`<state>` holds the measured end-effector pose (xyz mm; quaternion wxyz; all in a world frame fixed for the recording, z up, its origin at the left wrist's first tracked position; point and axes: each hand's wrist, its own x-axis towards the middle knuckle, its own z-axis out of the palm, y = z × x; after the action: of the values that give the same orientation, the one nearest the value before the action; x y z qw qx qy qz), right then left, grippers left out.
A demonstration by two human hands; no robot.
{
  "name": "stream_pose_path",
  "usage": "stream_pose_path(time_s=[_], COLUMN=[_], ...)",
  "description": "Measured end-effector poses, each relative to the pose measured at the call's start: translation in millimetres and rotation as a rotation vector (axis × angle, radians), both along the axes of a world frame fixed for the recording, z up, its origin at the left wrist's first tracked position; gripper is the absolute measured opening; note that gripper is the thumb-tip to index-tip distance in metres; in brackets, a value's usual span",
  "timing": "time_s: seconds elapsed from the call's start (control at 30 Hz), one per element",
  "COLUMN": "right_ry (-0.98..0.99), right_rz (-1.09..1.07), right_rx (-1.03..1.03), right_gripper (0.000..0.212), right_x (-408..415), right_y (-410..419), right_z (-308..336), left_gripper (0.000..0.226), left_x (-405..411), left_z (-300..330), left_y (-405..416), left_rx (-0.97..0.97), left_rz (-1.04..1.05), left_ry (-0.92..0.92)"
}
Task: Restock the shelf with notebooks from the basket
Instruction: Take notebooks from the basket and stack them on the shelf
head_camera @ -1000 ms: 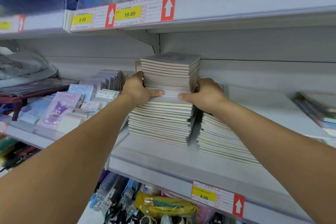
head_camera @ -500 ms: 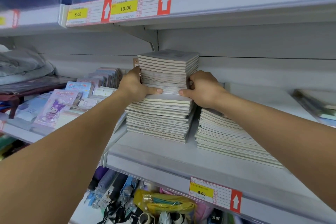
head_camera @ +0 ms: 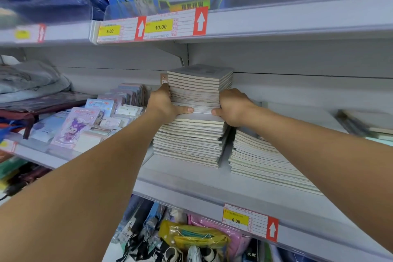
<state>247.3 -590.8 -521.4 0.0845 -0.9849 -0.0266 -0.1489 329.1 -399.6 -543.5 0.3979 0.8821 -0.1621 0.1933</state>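
While both hands, left hand [head_camera: 163,105] and right hand [head_camera: 234,106], clamp the notebook batch [head_camera: 197,89] sides, its slick covers likely slide; support underneath.

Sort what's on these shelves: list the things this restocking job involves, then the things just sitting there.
Job: upper batch of notebooks, gripped by left hand and right hand; lower stack; neighbouring stack; shelf.
Bystanders: character cards; 6.00 price tag; yellow pouch.

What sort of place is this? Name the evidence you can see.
Most likely a stationery shop aisle: price tags clipped to the shelf edges, stacked notebooks on the shelf, and packaged character stationery displayed alongside.
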Motion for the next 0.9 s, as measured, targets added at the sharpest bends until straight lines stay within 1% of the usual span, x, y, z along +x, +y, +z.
stream_pose_path(time_s=[0.1,0.17,0.23,0.3,0.37,0.47,0.6,0.63,0.73,0.83,0.9], right_ry=[-0.037,-0.072,-0.051,-0.016,-0.014,-0.046,-0.047,-0.025,0.007,0.022,0.054], right_rz=[-0.02,-0.028,-0.033,-0.053,-0.092,-0.096,-0.002,0.024,0.009,-0.06,-0.102], right_rx=[-0.004,0.035,0.139,0.273,0.394,0.495,0.654,0.673,0.597,0.703,0.733], right_gripper=[0.028,0.024,0.02,0.023,0.027,0.03,0.027,0.026,0.019,0.019,0.012], right_x=[-4,-5,-7,-6,-6,-7,-15,-18,-16,2,15], right_y=[0,0,-1,0,2,7,8,4,-18,-44,-48], right_z=[-6,-9,-6,-3,-4,-14,-27,-27,-12,4,1], left_gripper=[0.085,0.088,0.09,0.09,0.082,0.073,0.061,0.059,0.059,0.064,0.065], left_x=[0,0,1,4,7,10,13,14,16,17,18], left_z=[-1,-3,-3,-4,-4,-5,-8,-8,-7,-5,-5], left_y=[-1,0,2,4,7,8,10,10,10,8,8], left_rx=[-0.008,0.026,0.071,0.086,0.032,-0.016,-0.053,-0.055,-0.047,-0.068,-0.062], left_rz=[0.049,0.074,0.063,0.042,0.029,0.053,0.049,0.039,0.015,0.009,0.013], left_ry=[0.003,-0.017,-0.014,0.016,0.045,0.034,0.012,0.016,0.034,0.051,0.045])
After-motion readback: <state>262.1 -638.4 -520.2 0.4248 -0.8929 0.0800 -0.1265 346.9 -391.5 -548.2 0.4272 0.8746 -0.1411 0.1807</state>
